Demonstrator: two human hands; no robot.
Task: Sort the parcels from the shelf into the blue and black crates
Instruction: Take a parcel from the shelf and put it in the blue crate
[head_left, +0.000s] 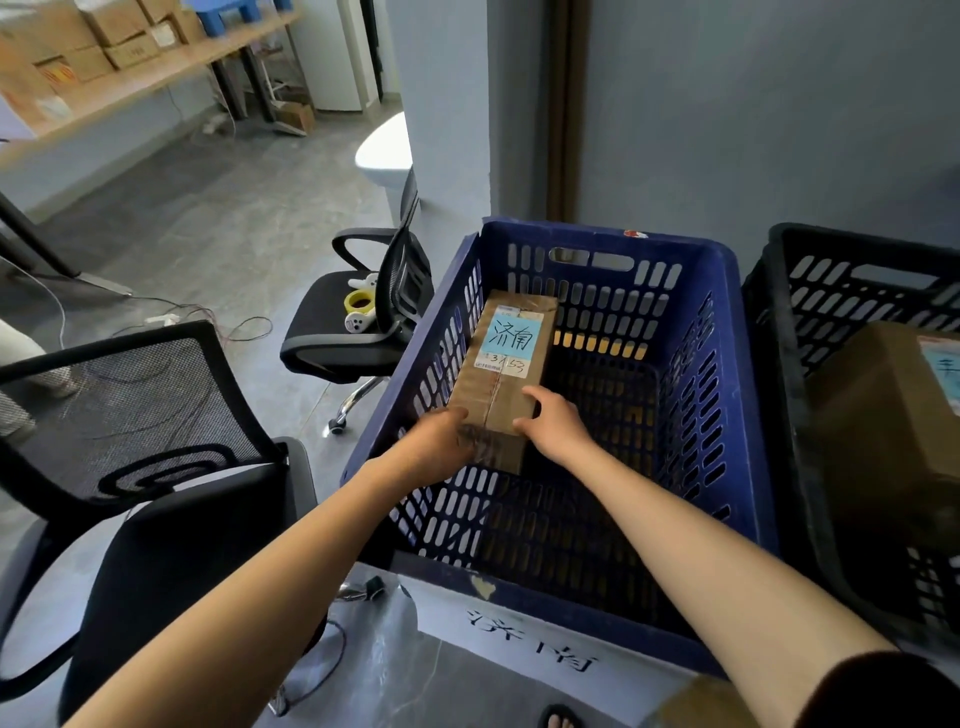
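Observation:
A long brown cardboard parcel (506, 364) with a light blue handwritten label lies inside the blue crate (727, 395), along its left wall. My left hand (441, 447) grips the parcel's near left corner. My right hand (553, 426) holds its near right edge, thumb on top. The black crate (789, 332) stands right of the blue one and contains another brown parcel (883, 415) with a blue label. A wooden shelf (156, 73) at the far left back carries several cardboard boxes.
Two black mesh office chairs stand left of the crates: one close by (156, 467), one further back (363, 322) with tape rolls on its seat. A white paper sign (530, 644) hangs on the blue crate's front. Cables lie on the grey floor. A grey wall is behind the crates.

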